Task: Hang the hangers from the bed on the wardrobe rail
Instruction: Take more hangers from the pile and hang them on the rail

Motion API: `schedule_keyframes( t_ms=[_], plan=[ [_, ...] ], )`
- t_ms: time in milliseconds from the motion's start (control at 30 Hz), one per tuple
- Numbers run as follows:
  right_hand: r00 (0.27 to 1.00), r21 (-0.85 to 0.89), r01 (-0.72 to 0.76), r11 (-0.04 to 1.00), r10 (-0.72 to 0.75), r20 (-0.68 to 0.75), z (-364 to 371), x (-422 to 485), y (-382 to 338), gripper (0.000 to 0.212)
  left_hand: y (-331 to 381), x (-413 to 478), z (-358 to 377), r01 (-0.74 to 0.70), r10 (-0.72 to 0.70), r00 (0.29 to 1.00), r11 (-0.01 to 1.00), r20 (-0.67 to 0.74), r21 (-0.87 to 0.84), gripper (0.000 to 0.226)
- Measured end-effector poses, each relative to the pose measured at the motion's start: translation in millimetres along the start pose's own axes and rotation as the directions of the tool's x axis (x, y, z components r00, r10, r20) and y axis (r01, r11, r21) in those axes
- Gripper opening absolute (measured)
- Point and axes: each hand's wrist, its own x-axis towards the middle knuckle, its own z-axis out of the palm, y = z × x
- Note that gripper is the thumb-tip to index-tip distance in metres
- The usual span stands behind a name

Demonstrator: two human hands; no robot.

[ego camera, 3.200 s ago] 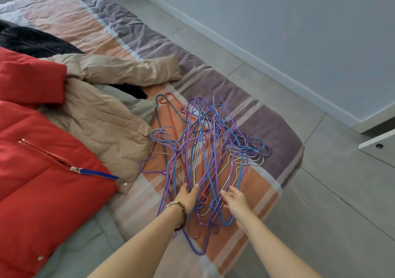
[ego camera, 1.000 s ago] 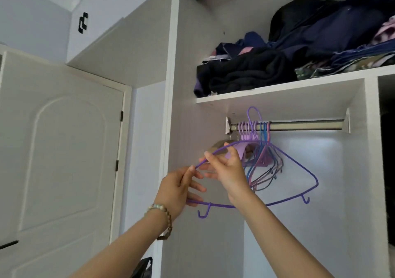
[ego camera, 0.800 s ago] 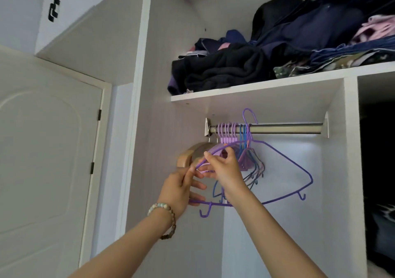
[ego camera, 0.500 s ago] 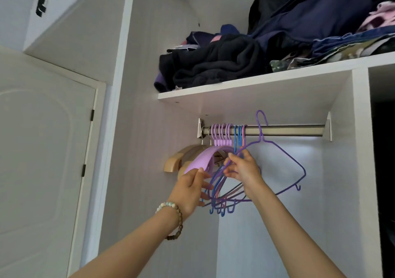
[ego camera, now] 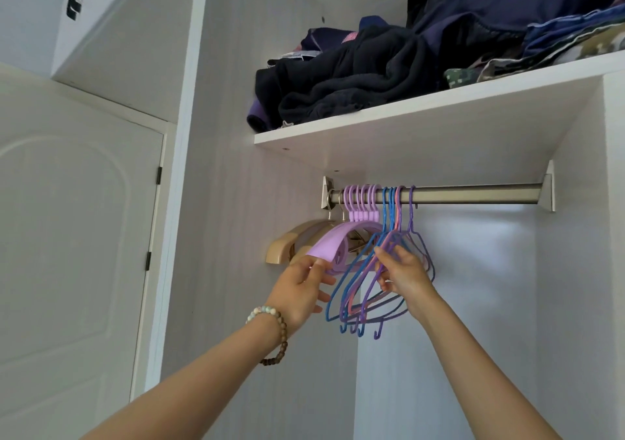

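Note:
A steel wardrobe rail (ego camera: pixel 473 193) runs under a white shelf. At its left end hang two tan wooden hangers (ego camera: pixel 287 240), several lilac plastic hangers (ego camera: pixel 333 241) and several thin wire hangers (ego camera: pixel 368 307) in blue, purple and pink. The rightmost purple wire hanger's hook (ego camera: pixel 411 202) sits over the rail. My right hand (ego camera: pixel 402 272) pinches that hanger's shoulder wires just below the rail. My left hand (ego camera: pixel 301 290), with a bead bracelet on the wrist, touches the lower tip of a lilac hanger with its fingers spread. The bed is out of view.
The white shelf (ego camera: pixel 422 114) above the rail carries piled dark folded clothes (ego camera: pixel 355 77). The wardrobe's left side panel (ego camera: pixel 192 135) stands close by the hangers. A white panelled door (ego camera: pixel 74 236) is at the left. The rail's right stretch holds nothing.
The purple wire hanger came from the bed up to the rail, and its hook now sits over it. It swung in against the other wire hangers. My left hand shifted onto the lilac hanger.

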Motion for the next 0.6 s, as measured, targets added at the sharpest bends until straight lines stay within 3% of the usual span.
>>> schedule_keyframes(
  t_ms=[200, 367, 467, 600],
  plan=[
    [0.999, -0.160, 0.048, 0.986, -0.051, -0.016, -2.7, -11.2, 2.9, 0.036, 2.6, -8.8, -6.8, 0.042, -0.042, 0.999, 0.999, -0.008, -0.024, 0.028],
    [0.975, -0.388, 0.139, 0.911, -0.194, -0.106, 2.0, -30.7, -13.4, 0.073, 5.8, -23.4, -30.9, 0.038, -0.037, 0.997, 0.999, -0.068, 0.017, 0.025],
    [0.946, -0.382, 0.277, 0.882, -0.321, -0.054, 20.0, -56.0, -38.6, 0.074, 8.5, -36.5, -56.8, -0.001, 0.009, 0.994, 0.997, -0.112, 0.073, 0.026],
    [0.924, -0.305, 0.375, 0.875, -0.378, 0.050, 64.4, -91.6, -66.8, 0.070, 16.1, -69.7, -106.4, -0.016, 0.045, 0.985, 0.984, -0.167, 0.175, 0.040]
  ],
)
